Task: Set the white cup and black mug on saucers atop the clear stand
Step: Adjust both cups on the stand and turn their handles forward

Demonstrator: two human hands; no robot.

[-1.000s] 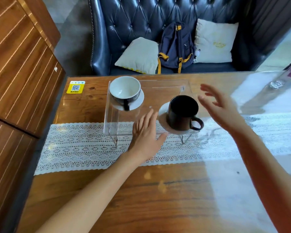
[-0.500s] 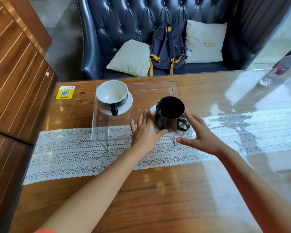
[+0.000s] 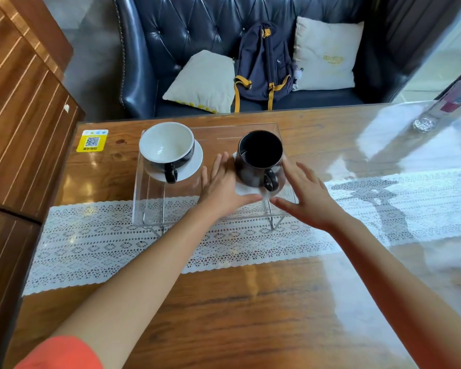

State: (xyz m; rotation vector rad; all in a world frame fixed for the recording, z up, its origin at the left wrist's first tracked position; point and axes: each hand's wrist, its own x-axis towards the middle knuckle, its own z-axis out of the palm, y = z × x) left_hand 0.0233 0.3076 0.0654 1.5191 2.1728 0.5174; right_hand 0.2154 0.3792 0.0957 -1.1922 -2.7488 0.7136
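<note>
A clear stand (image 3: pixel 171 209) sits on the lace runner. On its left part a white cup (image 3: pixel 167 146) with a black outside rests on a white saucer (image 3: pixel 194 162). A black mug (image 3: pixel 260 158), handle toward me, stands on a second white saucer (image 3: pixel 244 189) on the right part. My left hand (image 3: pixel 221 186) lies flat against that saucer's left side, thumb along its front edge. On the mug's right, my right hand (image 3: pixel 306 195) has its fingers spread beside the mug and its thumb near the saucer's front. Neither hand lifts anything.
A white lace runner (image 3: pixel 91 243) crosses the glass-topped wooden table (image 3: pixel 224 315). A yellow QR sticker (image 3: pixel 92 141) is at the far left. A plastic bottle (image 3: pixel 437 110) lies at the far right. Behind is a dark sofa with two cushions and a backpack (image 3: pixel 264 65).
My right hand came down from the air and closed in on the right side of the mug and saucer. My left hand stayed by the saucer. The view moved closer.
</note>
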